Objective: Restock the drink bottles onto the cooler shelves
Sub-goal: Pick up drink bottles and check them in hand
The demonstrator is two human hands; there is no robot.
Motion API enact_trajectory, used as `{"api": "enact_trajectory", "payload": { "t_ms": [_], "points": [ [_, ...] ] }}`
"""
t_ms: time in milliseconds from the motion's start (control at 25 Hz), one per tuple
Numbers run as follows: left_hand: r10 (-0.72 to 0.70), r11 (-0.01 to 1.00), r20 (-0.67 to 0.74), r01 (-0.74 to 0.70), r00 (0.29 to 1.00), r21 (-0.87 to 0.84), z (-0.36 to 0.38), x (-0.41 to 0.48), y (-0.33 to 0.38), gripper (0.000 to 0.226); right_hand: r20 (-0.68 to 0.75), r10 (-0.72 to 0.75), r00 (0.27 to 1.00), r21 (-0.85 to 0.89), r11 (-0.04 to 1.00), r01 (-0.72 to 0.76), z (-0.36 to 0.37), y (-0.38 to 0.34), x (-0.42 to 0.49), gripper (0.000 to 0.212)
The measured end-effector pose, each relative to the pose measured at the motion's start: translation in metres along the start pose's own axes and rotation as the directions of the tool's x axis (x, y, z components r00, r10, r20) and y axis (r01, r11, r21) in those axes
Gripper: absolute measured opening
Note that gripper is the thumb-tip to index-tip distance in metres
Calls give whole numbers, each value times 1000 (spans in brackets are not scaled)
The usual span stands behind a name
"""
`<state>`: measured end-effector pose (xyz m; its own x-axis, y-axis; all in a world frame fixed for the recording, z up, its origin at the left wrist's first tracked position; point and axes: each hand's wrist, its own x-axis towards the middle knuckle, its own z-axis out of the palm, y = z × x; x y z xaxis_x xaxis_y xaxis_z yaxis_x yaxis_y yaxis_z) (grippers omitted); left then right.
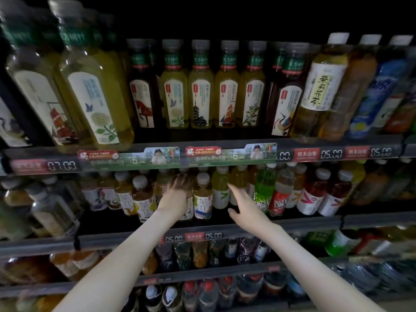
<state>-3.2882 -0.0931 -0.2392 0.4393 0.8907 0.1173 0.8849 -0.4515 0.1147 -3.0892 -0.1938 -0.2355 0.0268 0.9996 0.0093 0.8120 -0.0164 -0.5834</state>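
Both my arms reach into the second cooler shelf (pixel 304 224). My left hand (pixel 177 194) is wrapped over the top and shoulder of a tea bottle (pixel 188 211) in the front row, hiding most of it. Right beside it stands another tea bottle with a grey cap (pixel 203 194). My right hand (pixel 244 206) is spread, fingers straight, pointing toward a pale yellow bottle (pixel 221 188) behind the front row, and holds nothing.
The top shelf (pixel 202 154) carries tall yellow and dark tea bottles (pixel 201 86) behind price tags. Green and red soda bottles (pixel 264 190) stand right of my right hand. Lower shelves (pixel 202 273) are packed with dark bottles. A gap lies in front of the pale yellow bottle.
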Motion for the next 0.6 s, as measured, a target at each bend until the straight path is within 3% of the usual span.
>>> {"api": "enact_trajectory", "payload": {
  "t_ms": [240,400,520,600],
  "points": [
    [28,998,-27,-27,999,65,-12,-3,4,72,93,-11,996,-123,992,22,12,-31,57,83],
    [-7,1000,-31,6,999,-12,-10,4,-6,72,75,82,994,-9,997,-82,26,-51,90,72],
    [-22,997,-106,14,994,-76,-10,2,-4,57,36,-32,999,-11,999,32,24,-45,95,67],
    [-33,996,-167,19,985,-83,-7,-2,-6,46,84,-28,996,-5,1000,29,23,-35,90,68]
  ]
}}
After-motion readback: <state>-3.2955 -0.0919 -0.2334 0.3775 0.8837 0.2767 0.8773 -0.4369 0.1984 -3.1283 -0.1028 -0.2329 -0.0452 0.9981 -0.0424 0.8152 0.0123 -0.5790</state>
